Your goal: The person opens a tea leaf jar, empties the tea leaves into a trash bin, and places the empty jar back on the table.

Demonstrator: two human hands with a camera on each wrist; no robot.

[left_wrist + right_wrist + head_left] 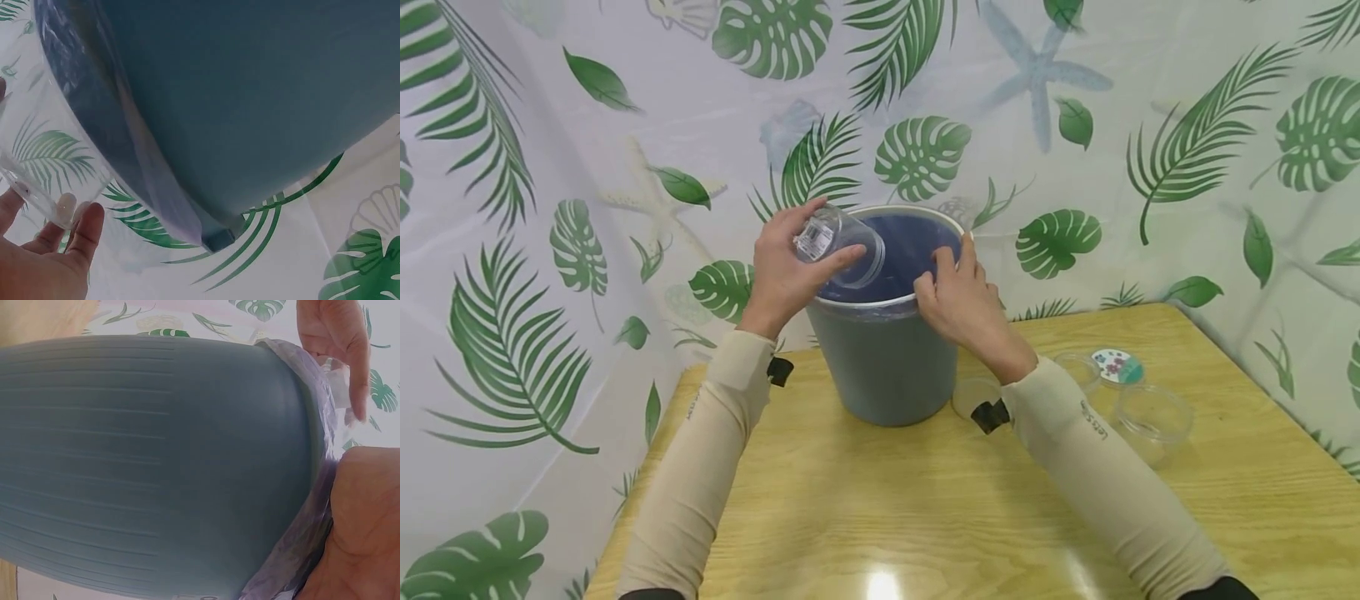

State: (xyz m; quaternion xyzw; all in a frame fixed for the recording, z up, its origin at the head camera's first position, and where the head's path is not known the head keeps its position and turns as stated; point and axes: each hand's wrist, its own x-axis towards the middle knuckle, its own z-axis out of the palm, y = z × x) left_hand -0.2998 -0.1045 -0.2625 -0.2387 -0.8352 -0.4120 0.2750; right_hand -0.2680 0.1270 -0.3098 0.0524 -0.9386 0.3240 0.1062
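Note:
A clear plastic jar [859,250] with a white label lies tilted over the mouth of a grey-blue trash bin [887,367], its open end toward the inside. My left hand [793,258] grips the jar around its side, fingers behind and thumb in front. In the left wrist view the fingertips [87,231] press against the clear plastic. My right hand [958,292] is at the bin's right rim, fingers bent over the edge into the opening; whether they pinch anything is hidden. A thin plastic bag [328,419] lines the bin and folds over its rim.
On the wooden table [850,517], right of the bin, stand clear round containers [1153,414] and a round lid with a flower pattern [1117,367]. Another clear round piece [973,396] lies by the bin's base. A leaf-printed curtain [1075,208] hangs close behind the bin.

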